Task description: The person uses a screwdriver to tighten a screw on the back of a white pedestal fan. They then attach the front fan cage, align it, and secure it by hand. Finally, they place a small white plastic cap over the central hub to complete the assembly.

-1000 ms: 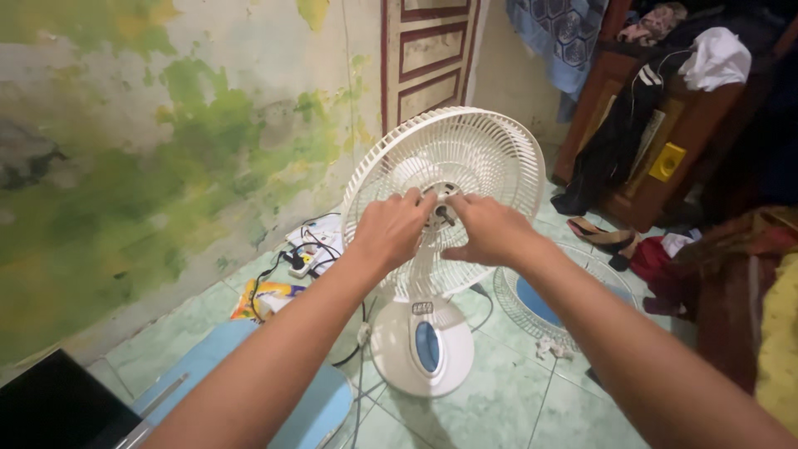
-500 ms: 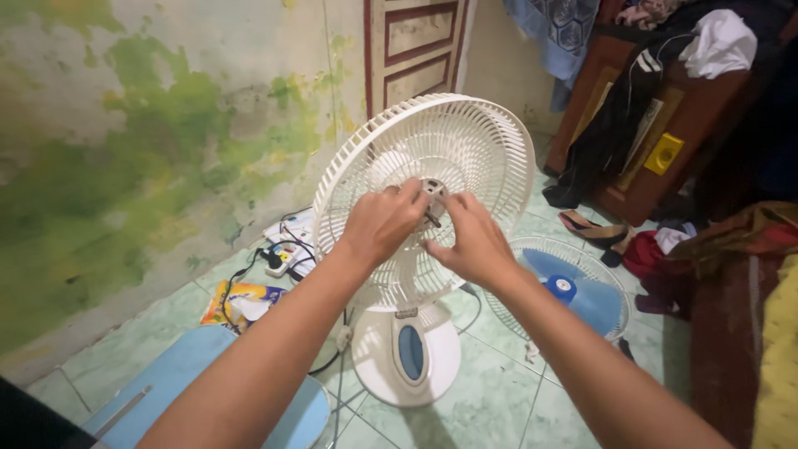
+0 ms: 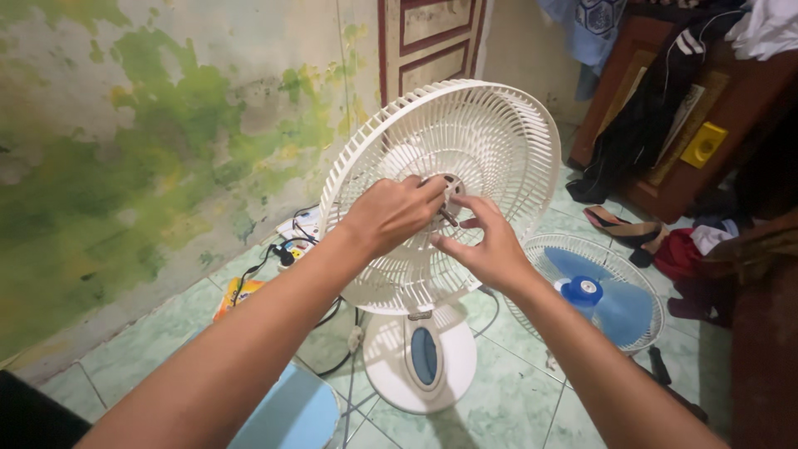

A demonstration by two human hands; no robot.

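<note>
A white desk fan stands on the tiled floor with its rear grille (image 3: 490, 137) bare, blade and front guard off. Its round base (image 3: 420, 353) has a blue oval panel. At the grille's centre sits the grey hub with the motor shaft (image 3: 450, 193). My left hand (image 3: 391, 214) has its fingers on the hub's left side. Just below and right of the shaft, my right hand (image 3: 490, 243) hovers with thumb and fingers spread. Neither hand visibly holds a loose part.
The front guard with the blue blade (image 3: 600, 293) lies on the floor at the right. A power strip with cables (image 3: 291, 245) and a yellow packet (image 3: 233, 295) lie by the stained wall. A blue stool (image 3: 287, 416) is near me. Clothes hang on a wooden cabinet (image 3: 665, 108).
The camera has shifted, so the fan sits higher and further right in view. My right hand has drawn back slightly from the hub and spread its fingers. My left hand stays on the hub.
</note>
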